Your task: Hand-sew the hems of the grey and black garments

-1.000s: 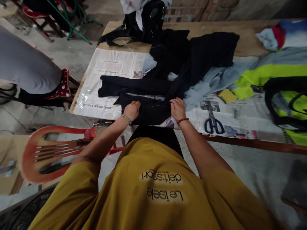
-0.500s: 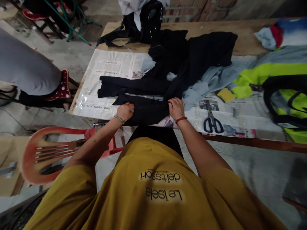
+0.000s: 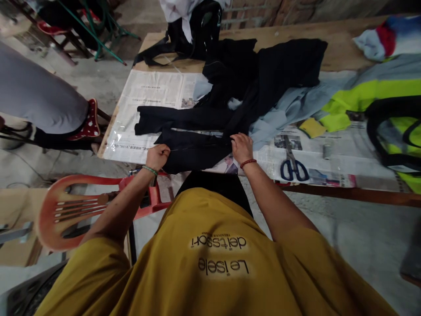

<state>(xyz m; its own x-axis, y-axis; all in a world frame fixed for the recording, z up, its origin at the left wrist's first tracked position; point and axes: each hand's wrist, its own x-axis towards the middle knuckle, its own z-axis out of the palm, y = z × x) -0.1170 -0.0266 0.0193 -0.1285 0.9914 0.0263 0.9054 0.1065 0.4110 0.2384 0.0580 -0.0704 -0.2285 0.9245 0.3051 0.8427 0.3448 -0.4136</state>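
Note:
A dark garment (image 3: 200, 151) lies across the newspaper at the table's front edge, with two long strips or legs reaching left and a pale line along the nearer one. My left hand (image 3: 158, 156), a green bracelet at its wrist, is closed on the left end of that nearer strip. Fingers bent, my right hand (image 3: 241, 147) grips the same cloth farther right, a red bracelet at its wrist. Its fingertips are partly hidden in the dark fabric. More black cloth (image 3: 289, 61) is bunched behind, over light grey fabric (image 3: 279, 109).
Scissors (image 3: 292, 164) with blue handles and a small spool (image 3: 326, 151) lie right of my right hand. Farther right is a yellow-green and grey garment (image 3: 368, 90). A black bag (image 3: 197, 30) stands at the back. A red chair (image 3: 75, 210) and a seated person (image 3: 42, 87) are left.
My left hand has slid left along the nearer strip to its end. My right hand stays at about the same place on the cloth. The view has shifted slightly.

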